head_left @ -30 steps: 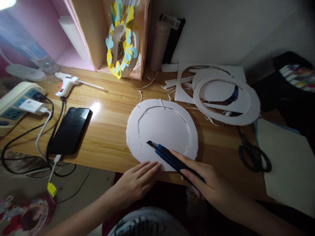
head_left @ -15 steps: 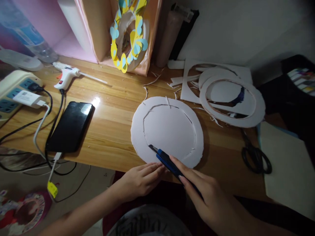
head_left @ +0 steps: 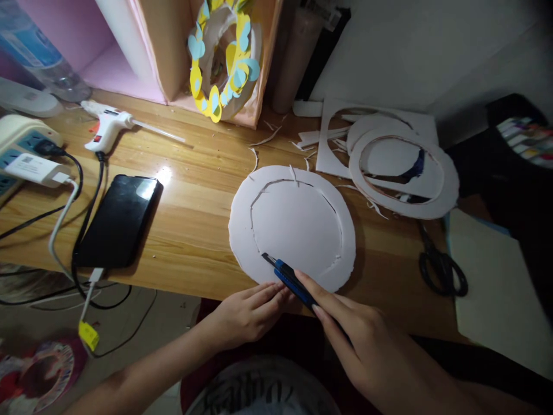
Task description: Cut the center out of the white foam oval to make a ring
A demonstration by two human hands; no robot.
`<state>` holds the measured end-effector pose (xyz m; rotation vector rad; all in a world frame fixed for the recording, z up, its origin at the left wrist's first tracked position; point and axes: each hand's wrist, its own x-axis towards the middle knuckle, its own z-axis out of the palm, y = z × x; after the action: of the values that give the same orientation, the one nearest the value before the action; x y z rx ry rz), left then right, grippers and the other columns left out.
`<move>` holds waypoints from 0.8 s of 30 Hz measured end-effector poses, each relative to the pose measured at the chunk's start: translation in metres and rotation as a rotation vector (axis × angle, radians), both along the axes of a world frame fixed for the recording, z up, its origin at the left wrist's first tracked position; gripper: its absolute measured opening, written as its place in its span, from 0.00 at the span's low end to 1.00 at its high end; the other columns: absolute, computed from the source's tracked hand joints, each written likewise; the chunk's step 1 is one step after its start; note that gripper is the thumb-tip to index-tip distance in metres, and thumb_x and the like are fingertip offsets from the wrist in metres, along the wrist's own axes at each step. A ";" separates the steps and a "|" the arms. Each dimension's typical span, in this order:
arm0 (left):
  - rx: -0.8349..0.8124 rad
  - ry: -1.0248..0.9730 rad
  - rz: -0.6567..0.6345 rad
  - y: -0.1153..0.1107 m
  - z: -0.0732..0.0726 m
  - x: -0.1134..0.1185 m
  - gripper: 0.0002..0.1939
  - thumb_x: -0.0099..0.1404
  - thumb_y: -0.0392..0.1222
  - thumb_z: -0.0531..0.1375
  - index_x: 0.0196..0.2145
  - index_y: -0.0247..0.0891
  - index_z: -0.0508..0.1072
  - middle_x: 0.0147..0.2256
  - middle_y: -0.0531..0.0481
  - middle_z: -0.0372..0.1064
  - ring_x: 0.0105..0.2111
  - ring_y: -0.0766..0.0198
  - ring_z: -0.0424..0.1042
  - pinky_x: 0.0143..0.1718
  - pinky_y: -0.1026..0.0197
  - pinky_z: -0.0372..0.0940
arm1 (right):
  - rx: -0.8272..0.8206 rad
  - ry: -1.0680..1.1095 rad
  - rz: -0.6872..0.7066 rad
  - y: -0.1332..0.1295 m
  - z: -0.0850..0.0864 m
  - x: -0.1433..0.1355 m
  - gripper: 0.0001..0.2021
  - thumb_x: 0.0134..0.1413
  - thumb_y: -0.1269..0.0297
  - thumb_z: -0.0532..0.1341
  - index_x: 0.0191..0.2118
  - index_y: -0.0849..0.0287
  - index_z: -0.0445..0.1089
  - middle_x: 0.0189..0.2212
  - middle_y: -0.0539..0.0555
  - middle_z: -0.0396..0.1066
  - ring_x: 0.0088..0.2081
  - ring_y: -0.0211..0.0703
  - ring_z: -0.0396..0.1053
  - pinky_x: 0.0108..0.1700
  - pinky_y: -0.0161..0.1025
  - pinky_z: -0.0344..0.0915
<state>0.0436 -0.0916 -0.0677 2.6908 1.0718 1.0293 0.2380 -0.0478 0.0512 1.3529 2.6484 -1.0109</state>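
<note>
A white foam board disc lies on the table with a rough outer edge and an inner ring-shaped cut line. The cut shows as a dark gap at the upper left and upper right. My right hand is closed around a blue and black utility knife, index finger along its top. The knife's blade tip rests at the lower left of the cut line. My left hand holds the disc's near edge, its fingers together and close to the knife; its thumb is hidden.
White foam offcuts and a ring lie at the right, near black scissors and pale sheets. A phone, hot glue gun and power strip with cables occupy the left. Behind stands a box with a yellow-blue paper wreath.
The view has shifted slightly, so the things on the table appear a little further left or higher. The knife tip stays near the same spot on the cut line, and both hands keep their hold.
</note>
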 end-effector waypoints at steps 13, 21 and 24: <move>0.024 0.092 -0.032 0.000 0.002 -0.004 0.18 0.69 0.29 0.48 0.53 0.23 0.67 0.50 0.42 0.72 0.47 0.62 0.72 0.56 0.59 0.65 | 0.123 -0.106 0.163 0.008 0.005 0.016 0.27 0.60 0.74 0.45 0.64 0.59 0.56 0.41 0.60 0.76 0.33 0.45 0.77 0.40 0.40 0.74; 0.048 0.105 -0.021 0.000 0.002 -0.004 0.17 0.69 0.29 0.49 0.54 0.24 0.67 0.50 0.43 0.72 0.48 0.64 0.71 0.56 0.60 0.64 | 0.102 -0.056 0.138 0.009 -0.001 0.023 0.27 0.61 0.73 0.46 0.65 0.55 0.54 0.45 0.56 0.75 0.39 0.43 0.76 0.42 0.38 0.73; 0.058 0.104 -0.015 0.000 0.002 -0.004 0.17 0.69 0.29 0.50 0.53 0.25 0.68 0.50 0.43 0.72 0.48 0.65 0.71 0.57 0.60 0.63 | 0.153 -0.083 0.165 0.012 -0.002 0.025 0.27 0.61 0.73 0.47 0.65 0.53 0.55 0.43 0.56 0.76 0.36 0.42 0.76 0.39 0.36 0.73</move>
<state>0.0399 -0.0915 -0.0657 2.8224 1.0526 0.9423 0.2630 -0.0353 0.0494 1.1468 2.7678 -0.7331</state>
